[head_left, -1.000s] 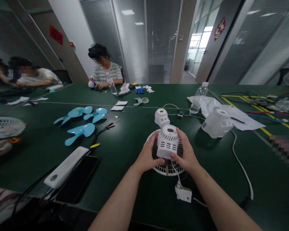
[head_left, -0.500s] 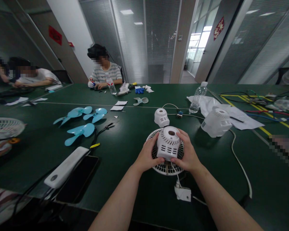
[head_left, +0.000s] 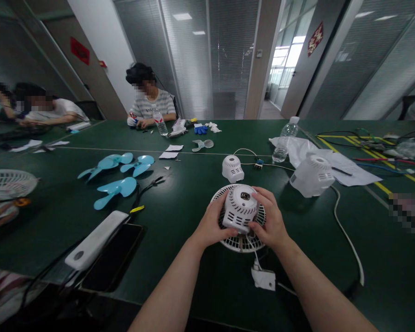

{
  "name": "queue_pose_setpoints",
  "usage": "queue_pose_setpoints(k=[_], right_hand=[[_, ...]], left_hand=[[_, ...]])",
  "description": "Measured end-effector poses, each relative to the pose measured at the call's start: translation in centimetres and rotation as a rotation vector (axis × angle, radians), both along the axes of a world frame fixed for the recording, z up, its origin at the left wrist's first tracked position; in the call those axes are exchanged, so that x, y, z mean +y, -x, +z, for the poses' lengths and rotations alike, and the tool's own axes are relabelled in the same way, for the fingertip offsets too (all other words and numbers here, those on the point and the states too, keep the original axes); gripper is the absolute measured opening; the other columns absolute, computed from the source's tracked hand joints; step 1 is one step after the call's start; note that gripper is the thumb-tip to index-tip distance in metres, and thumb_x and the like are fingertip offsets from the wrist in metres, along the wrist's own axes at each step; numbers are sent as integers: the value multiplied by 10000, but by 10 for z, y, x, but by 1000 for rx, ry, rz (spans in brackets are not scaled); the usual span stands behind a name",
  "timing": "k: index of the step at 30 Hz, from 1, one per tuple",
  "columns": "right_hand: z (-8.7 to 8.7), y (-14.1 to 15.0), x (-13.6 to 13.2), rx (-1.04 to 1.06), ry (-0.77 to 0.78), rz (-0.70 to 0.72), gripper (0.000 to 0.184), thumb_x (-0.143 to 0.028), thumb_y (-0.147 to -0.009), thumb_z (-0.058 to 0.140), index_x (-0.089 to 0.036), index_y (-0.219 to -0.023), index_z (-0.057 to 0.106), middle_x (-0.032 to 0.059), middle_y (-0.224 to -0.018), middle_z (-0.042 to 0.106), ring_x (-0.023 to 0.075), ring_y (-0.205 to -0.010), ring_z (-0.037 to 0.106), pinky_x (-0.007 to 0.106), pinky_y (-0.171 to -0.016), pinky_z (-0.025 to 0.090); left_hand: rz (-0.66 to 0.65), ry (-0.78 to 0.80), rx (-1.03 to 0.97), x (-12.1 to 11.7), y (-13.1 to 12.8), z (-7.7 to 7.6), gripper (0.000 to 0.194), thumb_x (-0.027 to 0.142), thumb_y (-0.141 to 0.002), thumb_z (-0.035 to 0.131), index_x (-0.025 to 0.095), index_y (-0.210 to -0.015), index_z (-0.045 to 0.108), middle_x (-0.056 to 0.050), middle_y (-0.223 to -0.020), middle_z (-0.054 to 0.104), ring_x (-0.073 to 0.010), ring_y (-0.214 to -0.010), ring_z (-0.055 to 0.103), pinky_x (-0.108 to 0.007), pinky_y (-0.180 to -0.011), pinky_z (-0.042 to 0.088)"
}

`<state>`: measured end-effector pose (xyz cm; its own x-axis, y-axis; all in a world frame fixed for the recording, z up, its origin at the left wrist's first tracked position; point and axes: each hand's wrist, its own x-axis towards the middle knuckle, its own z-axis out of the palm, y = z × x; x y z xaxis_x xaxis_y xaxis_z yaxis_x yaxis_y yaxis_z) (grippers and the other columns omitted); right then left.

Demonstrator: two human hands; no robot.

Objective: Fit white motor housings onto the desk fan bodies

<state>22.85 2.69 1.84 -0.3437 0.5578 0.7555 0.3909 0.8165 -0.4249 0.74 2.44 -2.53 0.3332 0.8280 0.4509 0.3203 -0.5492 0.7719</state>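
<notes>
Both hands grip a white vented fan motor cover (head_left: 241,208) over a round white fan grille (head_left: 241,244) on the table. My left hand (head_left: 214,224) wraps the cover's left side, thumb at its lower front edge. On the other side, my right hand (head_left: 270,219) has its fingers along the top and thumb near the lower right corner. Something dark and metallic shows in the hole on top of the cover. From below it a white wire runs to a small white box (head_left: 264,278) in front of the grille. A second white motor cover (head_left: 232,169) stands just behind.
Blue fan blades (head_left: 116,190) lie to the left, near a white handheld device (head_left: 95,242) and a black phone (head_left: 114,258). At right are a translucent cover (head_left: 313,176), a water bottle (head_left: 285,140) and papers (head_left: 358,171). Co-workers sit around the table.
The motor cover has tilted and turned slightly in my hands and sits a little lower. The metallic part now shows in its top hole. My right fingers have shifted slightly along it.
</notes>
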Motion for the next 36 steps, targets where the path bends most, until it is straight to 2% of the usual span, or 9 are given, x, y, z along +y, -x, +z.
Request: queue_pose_setpoints(k=[6, 12, 25, 31, 36], right_hand=[[0, 3, -1, -24, 65, 16, 666, -500, -879, 537, -282, -1466, 311, 123, -1467, 380, 362, -1335, 390, 605, -1047, 392], [1, 5, -2, -55, 113, 57, 702, -512, -894, 507, -270, -1503, 256, 116, -1534, 311, 361, -1395, 321, 610, -1101, 334], [-1, 2, -2, -27, 71, 2, 669, -514, -897, 491, -255, -1485, 305, 128, -1427, 421, 357, -1305, 410, 589, -1045, 395], [-2, 2, -1, 12, 37, 22, 603, -522, -895, 489, -256, -1425, 380, 134, -1392, 457, 361, -1276, 446, 605, -1020, 412], [-2, 3, -2, 34, 45, 42, 554, -486, -896, 502, -250, -1388, 409, 136, -1388, 468, 356, -1267, 462, 607, -1016, 415]], left_hand=[[24, 26, 17, -1, 0, -1, 1203, 616, -598, 793, 271, -1532, 118, -143, -1568, 260, -402, -1406, 288, -587, -1140, 230], [15, 25, -22, -2, -1, 3, 1182, 629, -586, 793, 252, -1520, 175, -153, -1542, 296, -406, -1396, 302, -589, -1142, 233], [-40, -41, -37, -3, -1, 6, 1112, 785, -623, 650, 248, -1503, 234, -137, -1530, 344, -377, -1379, 346, -536, -1145, 250], [11, -37, 43, -4, 0, 4, 1161, 678, -573, 769, 234, -1501, 230, -153, -1516, 355, -388, -1371, 355, -562, -1139, 259], [33, -27, 112, -7, 1, 7, 1235, 586, -545, 834, 255, -1522, 155, -150, -1532, 324, -392, -1380, 339, -577, -1137, 263]])
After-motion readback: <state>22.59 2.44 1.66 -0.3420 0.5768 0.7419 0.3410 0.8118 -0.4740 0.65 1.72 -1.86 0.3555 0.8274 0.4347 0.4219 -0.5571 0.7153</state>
